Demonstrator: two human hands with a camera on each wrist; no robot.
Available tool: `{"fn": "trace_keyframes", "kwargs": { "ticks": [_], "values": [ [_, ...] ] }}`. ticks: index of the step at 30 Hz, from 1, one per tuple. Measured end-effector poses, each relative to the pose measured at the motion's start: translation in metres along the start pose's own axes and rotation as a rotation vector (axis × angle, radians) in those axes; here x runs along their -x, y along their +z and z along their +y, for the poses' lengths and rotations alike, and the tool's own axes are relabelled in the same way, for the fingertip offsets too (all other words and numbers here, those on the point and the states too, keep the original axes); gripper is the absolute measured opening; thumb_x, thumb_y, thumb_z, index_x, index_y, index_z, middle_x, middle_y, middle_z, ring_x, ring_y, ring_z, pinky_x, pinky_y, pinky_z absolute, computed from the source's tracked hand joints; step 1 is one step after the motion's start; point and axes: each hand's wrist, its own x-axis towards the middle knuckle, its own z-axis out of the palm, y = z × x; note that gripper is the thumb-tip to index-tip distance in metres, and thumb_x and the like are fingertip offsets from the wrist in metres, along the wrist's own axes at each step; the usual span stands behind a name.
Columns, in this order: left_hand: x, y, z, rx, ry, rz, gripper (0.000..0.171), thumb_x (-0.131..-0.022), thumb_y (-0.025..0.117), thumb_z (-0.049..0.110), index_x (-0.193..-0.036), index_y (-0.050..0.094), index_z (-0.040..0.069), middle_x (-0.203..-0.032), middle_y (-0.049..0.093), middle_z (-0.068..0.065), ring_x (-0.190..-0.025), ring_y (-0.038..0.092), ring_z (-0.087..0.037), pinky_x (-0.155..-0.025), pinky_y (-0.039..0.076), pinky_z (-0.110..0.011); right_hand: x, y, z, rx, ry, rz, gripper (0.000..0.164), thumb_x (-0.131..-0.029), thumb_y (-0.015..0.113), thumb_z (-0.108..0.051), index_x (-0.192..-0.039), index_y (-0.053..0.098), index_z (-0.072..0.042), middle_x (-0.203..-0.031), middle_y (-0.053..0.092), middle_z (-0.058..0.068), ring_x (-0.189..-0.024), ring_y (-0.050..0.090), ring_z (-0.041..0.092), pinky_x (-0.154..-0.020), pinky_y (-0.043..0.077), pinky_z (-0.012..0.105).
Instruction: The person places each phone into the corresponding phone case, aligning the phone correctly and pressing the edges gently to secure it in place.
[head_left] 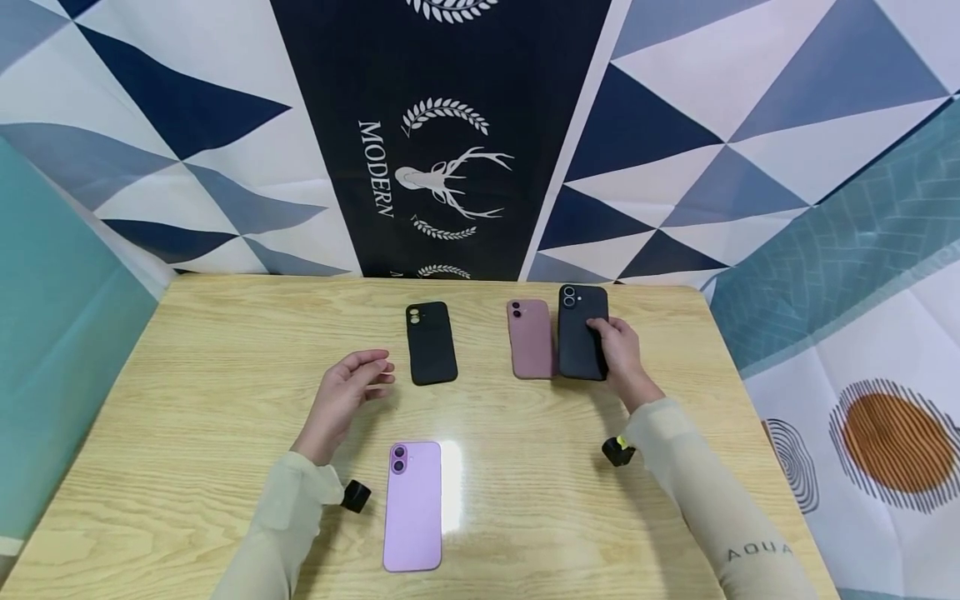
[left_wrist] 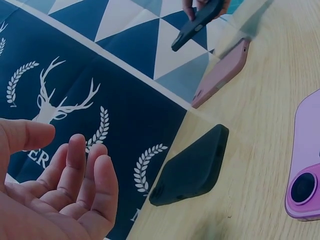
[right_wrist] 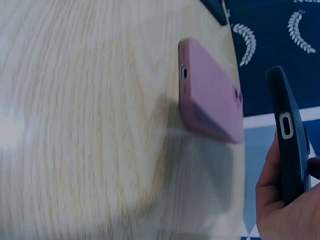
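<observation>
My right hand (head_left: 619, 350) grips a dark navy phone case (head_left: 577, 342) by its right edge, thumb over its back. In the right wrist view this case (right_wrist: 287, 135) is raised above the table, its port cutout facing the camera. Just left of it lies a pink phone case (head_left: 531, 340), camera cutouts at the upper left. My left hand (head_left: 347, 396) hovers with nothing in it, fingers loosely bent, beside a black phone case (head_left: 432, 346) lying on the table. Nearer to me, a lilac phone (head_left: 413, 508) lies with its two lenses up.
The wooden table (head_left: 210, 433) ends at the back against a patterned cloth (head_left: 450, 83) with a deer print. More patterned cloth hangs at both sides. A small black wrist device (head_left: 356, 497) sticks out by the left sleeve, another (head_left: 618, 452) by the right sleeve.
</observation>
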Motion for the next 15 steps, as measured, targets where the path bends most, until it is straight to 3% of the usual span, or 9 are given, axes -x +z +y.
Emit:
{"fn": "trace_keyframes", "kwargs": {
  "ticks": [7,15],
  "values": [
    [-0.001,-0.003,0.000,-0.013,0.002,0.008,0.038,-0.098,0.048,0.022,-0.130,0.048,0.000,-0.105,0.061,0.000,-0.100,0.061,-0.019,-0.087,0.053,-0.031,-0.017,-0.008,0.004,0.067,0.027,-0.003,0.013,-0.090,0.054,-0.024,-0.098,0.051,-0.014,-0.081,0.051,-0.006,-0.064,0.052,0.004,-0.058,0.047,0.018],
    [-0.004,-0.006,0.001,-0.028,-0.005,0.008,0.041,-0.099,0.047,0.025,-0.131,0.046,0.001,-0.113,0.058,-0.006,-0.098,0.061,-0.013,-0.091,0.052,-0.034,-0.029,-0.010,0.013,0.133,0.047,-0.008,0.041,-0.091,0.051,-0.026,-0.126,0.046,-0.004,-0.096,0.048,-0.002,-0.073,0.050,0.004,-0.063,0.046,0.016]
  ]
}}
